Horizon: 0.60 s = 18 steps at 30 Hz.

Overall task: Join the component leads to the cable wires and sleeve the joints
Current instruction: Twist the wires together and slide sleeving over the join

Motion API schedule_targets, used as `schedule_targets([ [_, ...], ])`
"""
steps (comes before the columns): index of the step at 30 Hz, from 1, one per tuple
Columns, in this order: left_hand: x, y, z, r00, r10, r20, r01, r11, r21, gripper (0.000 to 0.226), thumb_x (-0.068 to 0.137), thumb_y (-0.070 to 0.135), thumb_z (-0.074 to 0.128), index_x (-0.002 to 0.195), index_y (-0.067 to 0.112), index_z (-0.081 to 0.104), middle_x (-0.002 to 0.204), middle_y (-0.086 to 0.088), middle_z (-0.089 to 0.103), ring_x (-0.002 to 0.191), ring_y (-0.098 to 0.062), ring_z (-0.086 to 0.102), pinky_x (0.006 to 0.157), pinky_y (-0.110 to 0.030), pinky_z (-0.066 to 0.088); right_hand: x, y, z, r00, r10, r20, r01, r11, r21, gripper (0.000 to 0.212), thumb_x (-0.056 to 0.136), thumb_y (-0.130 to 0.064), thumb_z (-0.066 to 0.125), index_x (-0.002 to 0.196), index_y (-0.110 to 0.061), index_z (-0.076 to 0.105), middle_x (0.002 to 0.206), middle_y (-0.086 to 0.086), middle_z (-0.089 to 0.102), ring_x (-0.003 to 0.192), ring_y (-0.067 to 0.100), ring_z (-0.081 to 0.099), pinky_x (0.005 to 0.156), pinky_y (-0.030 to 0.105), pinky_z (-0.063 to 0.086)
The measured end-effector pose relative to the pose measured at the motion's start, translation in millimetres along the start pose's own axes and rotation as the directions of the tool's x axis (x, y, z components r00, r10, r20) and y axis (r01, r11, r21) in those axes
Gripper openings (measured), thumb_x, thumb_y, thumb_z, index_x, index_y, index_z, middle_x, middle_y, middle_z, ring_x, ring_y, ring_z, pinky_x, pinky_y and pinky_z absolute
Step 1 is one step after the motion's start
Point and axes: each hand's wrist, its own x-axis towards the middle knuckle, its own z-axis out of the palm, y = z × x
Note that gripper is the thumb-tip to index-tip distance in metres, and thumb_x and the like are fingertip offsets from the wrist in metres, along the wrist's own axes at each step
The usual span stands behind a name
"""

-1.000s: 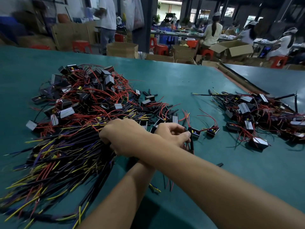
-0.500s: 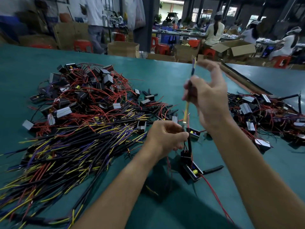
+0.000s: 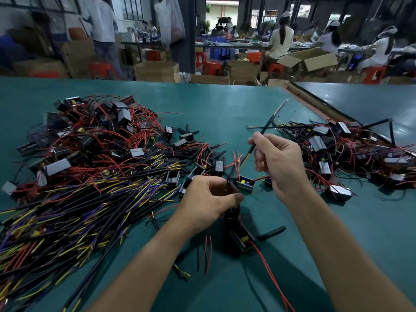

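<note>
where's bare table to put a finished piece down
Bare green table lies at the far middle, between the left component pile and the right pile, and near right, beyond the right forearm. Crowded: the cable heap, and around the left hand and right hand.

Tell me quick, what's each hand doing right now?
Left hand: closed, holding a component.
Right hand: closed, pinching a cable.

2 hands (image 3: pixel 208 200) (image 3: pixel 281 163), 1 cable (image 3: pixel 267 124) held, 1 component (image 3: pixel 239 238) w/ red leads, 2 tangled heaps (image 3: pixel 94 158) (image 3: pixel 337 152), 2 tbls (image 3: pixel 225 104) (image 3: pixel 360 102)

Head-worn camera (wide-angle), facing forward and down, near table (image 3: pixel 225 104)
</note>
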Motion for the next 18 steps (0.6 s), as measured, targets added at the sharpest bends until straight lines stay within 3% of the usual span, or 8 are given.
schedule_targets([
  [5,-0.5,-0.4,1.6,0.998,0.038,-0.056,-0.034,0.997,0.076,0.018,0.076,0.008,0.080,0.067,0.016,0.067,0.058,0.008,0.064,0.045,0.000,0.050,0.048,-0.011,0.038,-3.5,-1.0,4.8,0.989,0.114,0.094,-0.112,0.993,-0.024,0.032,0.098,-0.014,0.057,0.066,-0.012,0.061,0.046,-0.006,0.045,0.038,0.008,0.039,0.041,0.019,0.038],
  [9,-2.4,2.5,1.6,0.997,-0.036,-0.072,0.032,0.998,-0.055,0.015,0.077,0.001,0.077,0.082,0.005,0.064,0.065,-0.004,0.069,0.049,-0.011,0.058,0.042,-0.020,0.043,-3.0,0.0,4.9,0.982,0.144,0.119,-0.137,0.989,-0.061,0.029,0.099,-0.016,0.055,0.071,-0.010,0.062,0.052,-0.003,0.050,0.041,0.010,0.045,0.042,0.020,0.042],
  [13,-2.8,5.9,1.3,0.998,-0.041,-0.051,0.037,0.996,-0.083,0.021,0.078,-0.007,0.074,0.088,0.007,0.061,0.064,0.000,0.068,0.040,-0.002,0.051,0.040,-0.012,0.038,-1.9,0.5,4.5,0.980,0.165,0.114,-0.158,0.985,-0.071,0.026,0.096,-0.010,0.056,0.072,-0.008,0.065,0.062,0.004,0.057,0.041,0.011,0.048,0.042,0.022,0.045],
  [18,-3.4,6.8,-0.9,0.999,-0.023,-0.029,0.021,0.997,-0.073,0.022,0.076,-0.009,0.074,0.082,0.010,0.064,0.066,0.002,0.070,0.055,-0.005,0.061,0.051,-0.015,0.046,-2.3,1.9,6.4,0.980,0.165,0.111,-0.158,0.985,-0.076,0.013,0.096,-0.003,0.055,0.091,-0.007,0.066,0.065,0.005,0.060,0.041,0.011,0.048,0.042,0.022,0.046],
])
